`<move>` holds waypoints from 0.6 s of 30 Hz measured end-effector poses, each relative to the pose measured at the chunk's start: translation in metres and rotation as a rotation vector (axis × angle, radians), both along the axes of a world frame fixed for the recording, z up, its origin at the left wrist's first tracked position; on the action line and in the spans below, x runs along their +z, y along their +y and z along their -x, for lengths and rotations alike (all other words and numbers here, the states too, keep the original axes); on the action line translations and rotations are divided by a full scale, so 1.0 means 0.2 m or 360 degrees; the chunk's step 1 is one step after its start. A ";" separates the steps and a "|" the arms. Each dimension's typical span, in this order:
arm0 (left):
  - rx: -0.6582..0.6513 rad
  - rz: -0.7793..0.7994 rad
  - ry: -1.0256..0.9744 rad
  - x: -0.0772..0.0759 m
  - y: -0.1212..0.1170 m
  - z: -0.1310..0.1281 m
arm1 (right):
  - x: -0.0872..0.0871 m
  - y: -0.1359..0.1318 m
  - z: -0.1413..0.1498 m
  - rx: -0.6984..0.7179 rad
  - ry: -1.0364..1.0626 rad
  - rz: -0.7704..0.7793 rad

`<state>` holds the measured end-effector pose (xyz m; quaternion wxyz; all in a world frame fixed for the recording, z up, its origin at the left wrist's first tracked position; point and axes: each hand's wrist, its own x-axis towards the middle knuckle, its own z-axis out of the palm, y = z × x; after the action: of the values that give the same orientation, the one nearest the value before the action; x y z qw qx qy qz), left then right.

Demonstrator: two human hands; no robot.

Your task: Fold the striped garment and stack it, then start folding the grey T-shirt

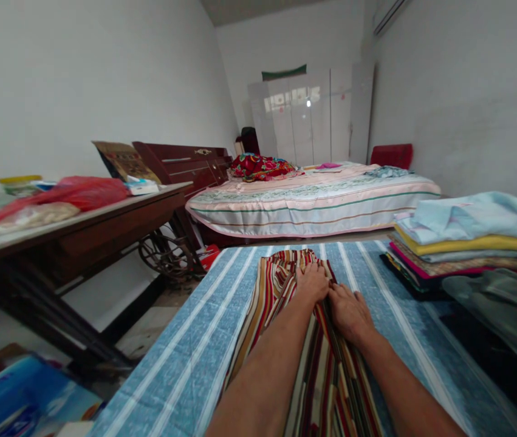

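Garment of striped cloth in red, cream, brown and black, with a gathered far end, lies lengthwise on a blue fabric cover with white stripes. The left hand lies over the garment near that end, fingers extended; the right hand rests just beside it at the right edge, fingers slightly bent. Whether either pinches any fabric I cannot tell, as the fingertips are partly hidden. Progress looks partial: a neat stack of folded pale-blue, yellow and magenta clothes stands to the right, while the striped piece is long, creased and not yet compact.
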<state>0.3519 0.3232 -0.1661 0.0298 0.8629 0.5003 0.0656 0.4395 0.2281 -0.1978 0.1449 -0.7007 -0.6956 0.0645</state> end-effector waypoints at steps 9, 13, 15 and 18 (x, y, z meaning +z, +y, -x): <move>0.0116 -0.0061 -0.0009 -0.01 -0.01 0.01 | 0.02 -0.01 0.00 -0.0007 0.0007 -0.0007; 0.0239 -0.0094 0.0008 0.06 0.03 0.00 | 0.04 -0.01 0.01 -0.0008 0.0006 0.0025; 0.0302 -0.0088 0.0035 0.09 0.06 0.00 | 0.04 -0.01 0.01 -0.0012 0.0023 0.0026; 0.0383 -0.0053 0.0060 0.11 0.13 -0.01 | 0.05 -0.01 0.01 -0.0025 0.0052 0.0015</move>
<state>0.3541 0.3500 -0.1432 -0.0020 0.7980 0.5996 0.0609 0.4377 0.2266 -0.1879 0.1535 -0.7056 -0.6873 0.0782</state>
